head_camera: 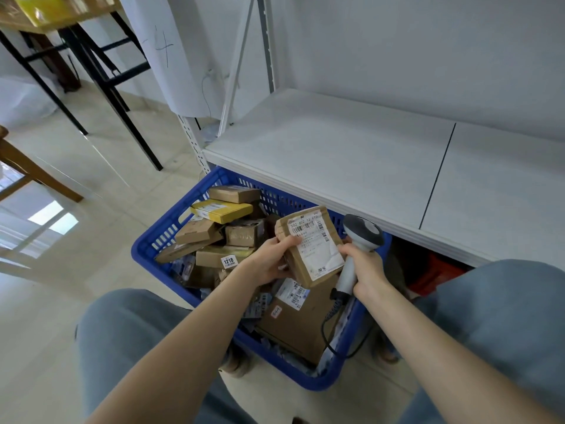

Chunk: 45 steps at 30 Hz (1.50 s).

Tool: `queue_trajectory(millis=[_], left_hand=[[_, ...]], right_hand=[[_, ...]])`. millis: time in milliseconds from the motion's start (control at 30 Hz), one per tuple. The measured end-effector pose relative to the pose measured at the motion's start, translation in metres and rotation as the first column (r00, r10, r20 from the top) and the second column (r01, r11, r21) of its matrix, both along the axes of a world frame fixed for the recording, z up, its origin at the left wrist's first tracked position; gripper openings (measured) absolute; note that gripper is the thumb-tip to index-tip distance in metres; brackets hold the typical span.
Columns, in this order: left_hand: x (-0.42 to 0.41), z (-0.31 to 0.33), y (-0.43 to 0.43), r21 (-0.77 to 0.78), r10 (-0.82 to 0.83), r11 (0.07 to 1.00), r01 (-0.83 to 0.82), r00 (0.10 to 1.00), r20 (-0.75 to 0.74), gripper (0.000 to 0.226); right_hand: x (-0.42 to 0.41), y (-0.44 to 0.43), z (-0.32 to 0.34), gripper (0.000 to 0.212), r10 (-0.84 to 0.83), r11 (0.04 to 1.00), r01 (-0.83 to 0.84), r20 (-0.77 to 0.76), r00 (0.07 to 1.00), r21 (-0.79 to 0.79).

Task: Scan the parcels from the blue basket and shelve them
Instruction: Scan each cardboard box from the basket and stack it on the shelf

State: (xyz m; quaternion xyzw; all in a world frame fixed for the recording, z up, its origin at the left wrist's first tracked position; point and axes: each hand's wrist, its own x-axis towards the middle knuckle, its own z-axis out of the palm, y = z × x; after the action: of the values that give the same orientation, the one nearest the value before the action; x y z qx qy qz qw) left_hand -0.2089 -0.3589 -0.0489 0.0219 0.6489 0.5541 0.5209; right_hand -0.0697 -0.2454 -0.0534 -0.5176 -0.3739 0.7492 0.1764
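A blue basket [159, 240] stands on the floor between my knees, filled with several cardboard parcels. My left hand [272, 258] grips a small brown parcel [315, 249] above the basket, its white barcode label facing up. My right hand [365, 264] holds the handle of a grey and white barcode scanner [362, 234] just right of the parcel; the scanner's head sits beside the label. A black coiled cable hangs from the scanner into the basket. A white shelf [336, 154] lies just beyond the basket.
A yellow parcel [221, 210] and a box tagged 1218 [224, 257] lie in the basket. A red crate [437, 273] sits under the shelf at right. Black table legs [101, 78] and a wooden chair leg [36, 175] stand on the tiled floor at left.
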Motion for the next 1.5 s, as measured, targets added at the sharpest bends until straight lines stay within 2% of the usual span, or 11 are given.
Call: queue_trajectory(millis=[100,200,333,400,533,733,833,1033,1300,1500], left_hand=[[-0.001,-0.007,-0.002,0.007,0.046,0.999,-0.046,0.999,-0.028,0.034],[0.000,-0.013,-0.004,0.037,0.093,0.995,-0.092,0.996,-0.012,0.043],[-0.003,-0.014,-0.010,0.053,0.012,0.998,-0.014,0.999,0.041,0.042],[-0.005,-0.016,-0.012,0.028,0.013,1.000,-0.013,1.000,0.007,0.043],[-0.006,-0.019,-0.010,-0.038,0.101,0.994,-0.105,0.990,-0.101,0.038],[-0.009,-0.028,-0.009,-0.050,0.091,0.993,-0.103,0.975,-0.203,0.023],[-0.007,-0.031,-0.007,-0.034,0.070,0.996,-0.081,0.967,-0.246,0.030],[-0.007,-0.033,-0.006,-0.054,0.017,0.998,-0.037,0.943,-0.332,0.034],[-0.009,-0.037,-0.004,-0.090,0.001,0.995,-0.036,0.935,-0.354,0.034],[-0.009,-0.035,-0.001,-0.093,0.011,0.995,-0.047,0.934,-0.358,0.035]], right_hand=[[0.004,-0.001,0.000,0.014,-0.004,1.000,0.004,-0.014,1.000,0.006],[0.004,-0.003,0.000,0.013,-0.010,1.000,0.011,-0.025,1.000,0.019],[0.006,-0.004,-0.002,0.016,-0.009,1.000,0.009,0.007,1.000,0.024],[0.007,-0.004,-0.003,0.015,0.006,1.000,-0.007,0.013,1.000,0.027],[0.011,-0.013,-0.001,0.029,0.006,0.994,-0.008,0.012,1.000,0.106],[0.023,-0.038,0.018,0.002,0.167,0.957,-0.169,0.030,0.986,0.235],[0.026,-0.054,0.019,0.016,0.253,0.930,-0.263,0.071,0.965,0.256],[0.030,-0.071,0.020,0.014,0.277,0.912,-0.296,0.107,0.955,0.284],[0.032,-0.074,0.024,0.025,0.310,0.876,-0.364,0.209,0.928,0.317],[0.031,-0.075,0.028,0.023,0.314,0.870,-0.377,0.230,0.921,0.319]])
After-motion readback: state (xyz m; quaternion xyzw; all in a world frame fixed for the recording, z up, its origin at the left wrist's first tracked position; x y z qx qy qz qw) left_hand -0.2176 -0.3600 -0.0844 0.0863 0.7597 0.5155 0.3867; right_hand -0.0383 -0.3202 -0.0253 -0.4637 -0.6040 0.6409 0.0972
